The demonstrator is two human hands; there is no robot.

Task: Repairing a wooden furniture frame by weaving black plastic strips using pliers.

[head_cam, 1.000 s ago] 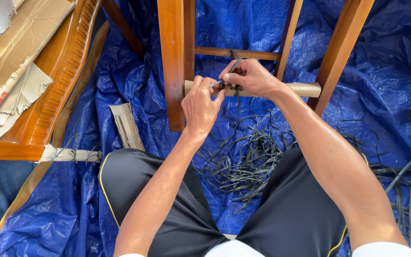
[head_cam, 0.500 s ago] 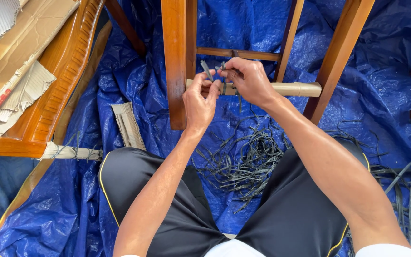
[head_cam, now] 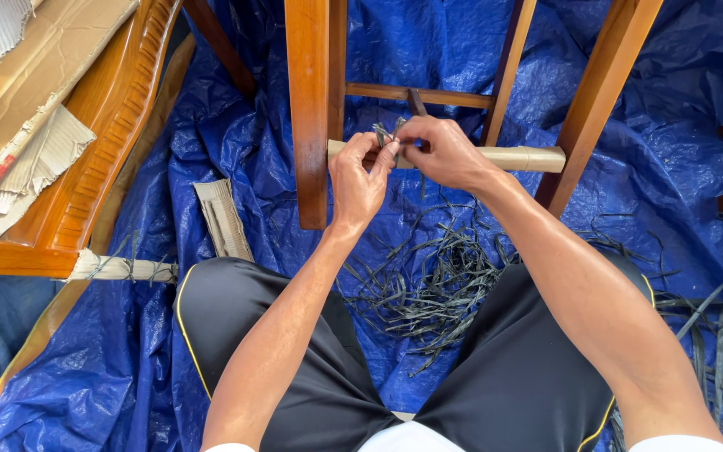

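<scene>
**While both hands pinch a dark strip at the wrapped rail**

While the left hand (head_cam: 360, 180) pinches the end of a thin dark strip (head_cam: 388, 134) between thumb and fingers, the right hand (head_cam: 441, 151) closes on the same strip from the other side, just against it. The strip sits on a pale paper-wrapped rail (head_cam: 520, 157), directly under both hands — the rail runs between two wooden legs (head_cam: 311, 109). Below the wrists lies a heap of loose dark strips (head_cam: 437, 285) on a blue tarp (head_cam: 211, 134). I judge the strip as light, flat and flexible, a little springy, probably smooth and easy to slip. It is best taken near its free end, with fingertips — close to the rail.
</scene>
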